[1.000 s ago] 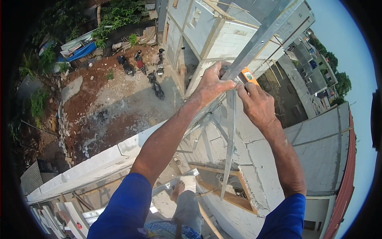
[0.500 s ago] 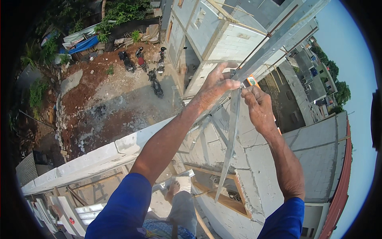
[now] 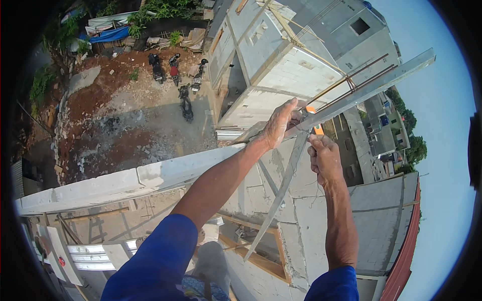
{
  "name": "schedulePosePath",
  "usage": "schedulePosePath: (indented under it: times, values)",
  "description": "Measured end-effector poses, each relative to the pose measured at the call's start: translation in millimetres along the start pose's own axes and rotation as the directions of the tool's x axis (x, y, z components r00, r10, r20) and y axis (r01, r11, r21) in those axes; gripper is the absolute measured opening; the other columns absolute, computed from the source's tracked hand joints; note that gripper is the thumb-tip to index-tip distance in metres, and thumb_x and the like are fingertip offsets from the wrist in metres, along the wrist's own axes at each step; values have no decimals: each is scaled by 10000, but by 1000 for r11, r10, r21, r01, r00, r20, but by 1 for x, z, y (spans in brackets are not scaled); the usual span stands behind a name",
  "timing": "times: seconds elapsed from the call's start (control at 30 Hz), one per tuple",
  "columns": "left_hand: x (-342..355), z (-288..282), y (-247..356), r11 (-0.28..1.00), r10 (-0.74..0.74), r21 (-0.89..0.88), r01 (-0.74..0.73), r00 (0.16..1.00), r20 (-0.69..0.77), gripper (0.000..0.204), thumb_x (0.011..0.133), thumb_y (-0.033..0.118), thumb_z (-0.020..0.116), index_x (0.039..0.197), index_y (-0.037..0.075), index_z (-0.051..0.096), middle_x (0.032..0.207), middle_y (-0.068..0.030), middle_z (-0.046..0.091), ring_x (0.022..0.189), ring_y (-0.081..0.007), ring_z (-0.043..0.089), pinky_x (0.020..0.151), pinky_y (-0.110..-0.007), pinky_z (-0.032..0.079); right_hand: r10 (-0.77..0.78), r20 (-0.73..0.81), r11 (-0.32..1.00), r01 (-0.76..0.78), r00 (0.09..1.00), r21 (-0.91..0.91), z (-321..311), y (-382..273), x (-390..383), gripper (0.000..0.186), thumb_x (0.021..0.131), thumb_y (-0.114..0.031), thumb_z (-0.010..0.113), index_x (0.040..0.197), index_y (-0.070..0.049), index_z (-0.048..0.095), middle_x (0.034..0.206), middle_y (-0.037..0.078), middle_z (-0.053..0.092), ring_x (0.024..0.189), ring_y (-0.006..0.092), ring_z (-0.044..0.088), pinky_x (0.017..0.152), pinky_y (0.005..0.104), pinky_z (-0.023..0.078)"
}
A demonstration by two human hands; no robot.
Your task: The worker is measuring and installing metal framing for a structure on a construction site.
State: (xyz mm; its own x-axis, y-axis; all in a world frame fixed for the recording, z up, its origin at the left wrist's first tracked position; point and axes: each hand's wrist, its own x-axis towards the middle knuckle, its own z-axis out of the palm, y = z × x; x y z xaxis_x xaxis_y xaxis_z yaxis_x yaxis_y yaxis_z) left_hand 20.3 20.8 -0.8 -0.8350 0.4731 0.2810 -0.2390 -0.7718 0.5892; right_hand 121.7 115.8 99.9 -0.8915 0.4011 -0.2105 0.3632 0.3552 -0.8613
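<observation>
Probably, your long metal beam (image 3: 374, 91), slanting from between your hands toward the upper right, handles as stiff and fairly light but unwieldy at its far end, with smooth faces and edges to mind, so a hold around its near end beside the thin metal strip (image 3: 276, 196) looks surest. Your left hand (image 3: 279, 126) sits against that near end, thumb raised and fingers bent, though you can't tell how firmly they grip; your right hand (image 3: 326, 158) is curled closed just below the orange tool (image 3: 318, 130), anything pinched there too small to tell, and both arms reach well forward.
</observation>
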Motion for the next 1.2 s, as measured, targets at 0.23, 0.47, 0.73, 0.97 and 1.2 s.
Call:
schedulePosePath:
  times: [0.23,0.47,0.73,0.97,1.2]
  values:
    - [5,3,-4,998,22,53,-21,999,-23,618,936,554,416,1255,32,506,846,-68,620,829,-146,570,816,-304,424,-741,312,29,492,595,-870,-11,23,10,124,869,-99,564,949,-18,514,843,152,546,597,346,611,505,450,501]
    - [5,1,-5,995,46,85,-44,999,-28,621,934,553,426,1248,24,508,881,-91,629,847,-155,570,826,-316,421,-660,430,-208,400,616,-892,-17,25,18,77,848,-60,544,853,-62,467,805,110,543,576,296,638,467,389,517]
    - [1,-15,-6,995,54,75,-58,997,54,547,892,399,493,1267,1,510,995,-111,618,956,-179,563,918,-333,401,-704,386,15,555,597,-832,-16,25,24,112,904,-95,568,855,-33,488,736,161,597,591,362,611,495,424,483]
    - [-36,-22,17,923,-80,384,14,984,158,641,818,335,603,1340,-15,477,1259,-186,555,1206,-251,493,1051,-372,339,-730,337,-9,485,594,-875,-14,26,20,117,891,-126,578,861,-46,498,732,148,591,588,363,622,511,437,509]
    - [-26,-16,11,921,-67,388,22,992,104,668,812,435,719,1254,-38,556,1142,-172,603,1097,-227,547,968,-339,418,-736,333,68,553,590,-830,-12,20,21,113,885,-106,573,831,-26,514,717,170,613,567,376,613,515,444,487]
